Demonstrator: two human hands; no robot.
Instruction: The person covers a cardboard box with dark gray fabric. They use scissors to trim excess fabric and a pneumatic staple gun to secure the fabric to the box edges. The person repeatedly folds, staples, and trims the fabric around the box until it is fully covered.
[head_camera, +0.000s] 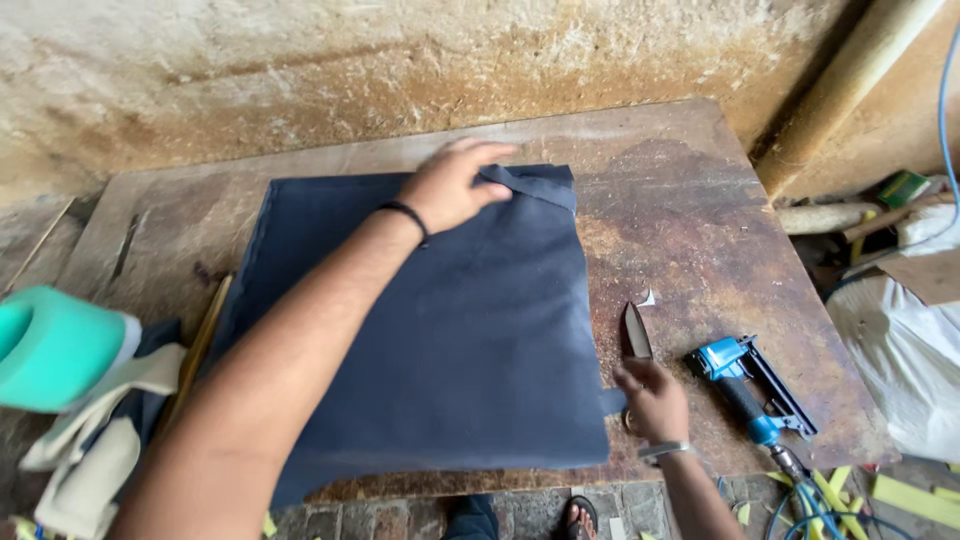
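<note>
A: What is held, and where is it lying?

B: One dark blue fabric-covered panel (440, 320) is spread flat on the bench (700, 210). The left hand (452, 185) is laid on its far edge, fingers (490, 155) spread apart and pressed flat, just beside a folded strip of the same cloth. The right hand (652, 400) is set at the panel's near right corner, fingers closed on the handle of a pair of scissors (636, 332), whose blades point away from the fingertips.

A: What could go wrong?

B: The cloth could be nicked by the blades, since they are kept just beside its right edge. The panel could be slid off square if the left palm is pressed unevenly. The blue pneumatic stapler (750, 385), lying just right of the right-hand fingers, could be knocked, and its hose could be snagged.

A: And the count?

B: One panel, one pair of scissors and one stapler are counted; one green foam roll (50, 345) is seen well left of the left arm. Several yellow strips (905, 497) are scattered on the floor.
</note>
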